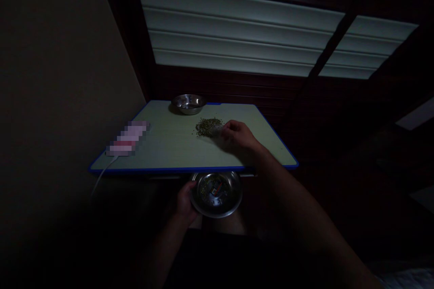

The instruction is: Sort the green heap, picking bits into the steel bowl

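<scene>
My left hand (pixel 185 199) grips the rim of a steel bowl (pixel 217 193) held just below the table's near edge; a few small grains and a dark scrap lie inside it. My right hand (pixel 237 137) rests on the pale table (pixel 162 149), fingers curled together at the edge of a small heap of greenish grains (pixel 207 126). Whether grains are pinched in those fingers is not visible in the dim light.
A second steel bowl (pixel 188 103) stands at the table's far edge. A blurred pink and white object (pixel 129 137) with a white cable (pixel 101 176) lies at the left. A wall stands close on the left; slatted window panels (pixel 237 31) lie behind.
</scene>
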`<state>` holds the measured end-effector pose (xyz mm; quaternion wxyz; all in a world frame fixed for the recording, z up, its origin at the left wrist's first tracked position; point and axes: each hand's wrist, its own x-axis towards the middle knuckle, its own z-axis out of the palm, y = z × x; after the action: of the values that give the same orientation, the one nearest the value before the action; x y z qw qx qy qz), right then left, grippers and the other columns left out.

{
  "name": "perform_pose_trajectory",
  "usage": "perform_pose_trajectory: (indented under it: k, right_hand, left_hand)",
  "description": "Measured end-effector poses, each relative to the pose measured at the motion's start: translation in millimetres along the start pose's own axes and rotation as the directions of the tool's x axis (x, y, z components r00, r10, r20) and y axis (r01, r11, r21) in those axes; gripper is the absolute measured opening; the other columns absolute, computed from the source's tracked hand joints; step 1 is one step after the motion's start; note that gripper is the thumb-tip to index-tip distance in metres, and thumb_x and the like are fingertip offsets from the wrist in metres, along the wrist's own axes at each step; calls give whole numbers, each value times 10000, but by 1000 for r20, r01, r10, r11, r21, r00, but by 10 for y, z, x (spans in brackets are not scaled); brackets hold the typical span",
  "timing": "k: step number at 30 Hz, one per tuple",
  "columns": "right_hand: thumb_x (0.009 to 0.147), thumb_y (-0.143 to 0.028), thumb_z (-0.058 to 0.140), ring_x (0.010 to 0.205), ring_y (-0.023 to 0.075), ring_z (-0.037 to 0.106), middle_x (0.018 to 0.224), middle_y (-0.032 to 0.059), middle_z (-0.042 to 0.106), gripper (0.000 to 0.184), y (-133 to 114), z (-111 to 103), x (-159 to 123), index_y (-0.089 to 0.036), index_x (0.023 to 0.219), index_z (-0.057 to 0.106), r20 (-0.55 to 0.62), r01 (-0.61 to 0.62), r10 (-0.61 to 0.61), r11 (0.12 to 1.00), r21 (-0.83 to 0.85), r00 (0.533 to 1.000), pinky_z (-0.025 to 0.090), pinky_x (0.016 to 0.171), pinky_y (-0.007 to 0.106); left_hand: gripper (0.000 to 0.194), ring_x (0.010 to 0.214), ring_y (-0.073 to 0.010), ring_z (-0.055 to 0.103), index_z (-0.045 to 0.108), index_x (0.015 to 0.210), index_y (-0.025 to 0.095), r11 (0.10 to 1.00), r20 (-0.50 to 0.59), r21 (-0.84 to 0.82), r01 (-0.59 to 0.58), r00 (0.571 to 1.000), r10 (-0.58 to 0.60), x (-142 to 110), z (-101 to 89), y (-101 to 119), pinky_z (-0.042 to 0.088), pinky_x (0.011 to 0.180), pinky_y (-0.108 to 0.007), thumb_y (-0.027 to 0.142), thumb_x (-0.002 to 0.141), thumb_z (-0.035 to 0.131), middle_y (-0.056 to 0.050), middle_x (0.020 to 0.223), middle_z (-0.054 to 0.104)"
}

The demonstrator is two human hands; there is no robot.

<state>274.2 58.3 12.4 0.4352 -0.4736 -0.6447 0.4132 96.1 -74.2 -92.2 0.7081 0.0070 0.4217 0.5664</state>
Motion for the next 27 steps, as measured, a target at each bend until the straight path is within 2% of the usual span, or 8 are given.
perform_pose_trajectory:
  k: [2,4,7,10,14,18,24,27]
  right_hand:
    - [739,-348,556,589,123,541,635,-8,597,172,89,-11,110,-200,698,479,-186,19,-17,1000,10,982,433,603,246]
    - [739,-317,514,615,132,545,633,-16,577,118,183,-27,164,-208,718,473,-330,44,-58,998,-50,942,441,634,256]
    - [660,-231,533,686,127,538,722,-12,594,111,276,-55,159,-196,765,525,-384,95,-172,973,-212,907,439,694,249]
    - [640,-198,513,725,128,547,774,2,614,170,302,-72,129,-180,800,568,-364,107,-195,963,-249,911,442,718,244]
    - [629,-200,515,707,136,560,745,8,630,201,310,-70,129,-160,792,627,-304,63,-130,973,-223,944,450,715,257]
    - [646,-252,550,662,132,548,678,0,622,144,321,-55,120,-155,710,634,-250,13,-69,976,-218,966,437,662,247]
    - [671,-285,572,609,116,519,638,-4,606,157,320,-35,66,-146,688,641,-142,15,-62,950,-311,988,394,595,232]
    - [681,-286,567,599,115,513,629,-2,609,162,318,-36,58,-150,699,652,-147,0,-62,923,-384,987,376,579,231]
  left_hand:
    - [88,583,-202,652,674,666,148,999,7,32,17,1000,-17,-15,3,-16,529,594,-318,185,677,595,-48,594,691]
    - [112,581,-203,651,679,667,135,998,11,58,30,999,-31,-31,13,-25,527,580,-317,191,689,585,-63,609,697]
    - [137,546,-193,634,681,662,123,997,1,79,22,1000,-22,-51,33,-28,513,545,-305,192,710,573,-73,610,698]
    - [132,520,-179,617,676,643,126,997,-17,78,11,1000,-9,-51,39,-34,499,528,-289,172,708,570,-71,597,692]
    - [114,568,-195,643,681,664,127,997,-10,76,1,1000,0,-19,-1,-62,511,545,-290,174,701,585,-80,626,707]
    - [97,606,-206,662,688,708,134,997,1,76,6,1000,-7,21,-58,-81,532,586,-304,188,682,611,-64,638,708]
    - [106,602,-204,665,693,731,122,997,16,81,-7,1000,6,19,-59,-78,534,584,-301,191,685,626,-68,660,718]
    - [116,608,-203,668,698,725,127,996,18,89,-7,1000,5,-1,-36,-75,539,592,-301,184,702,599,-71,657,720]
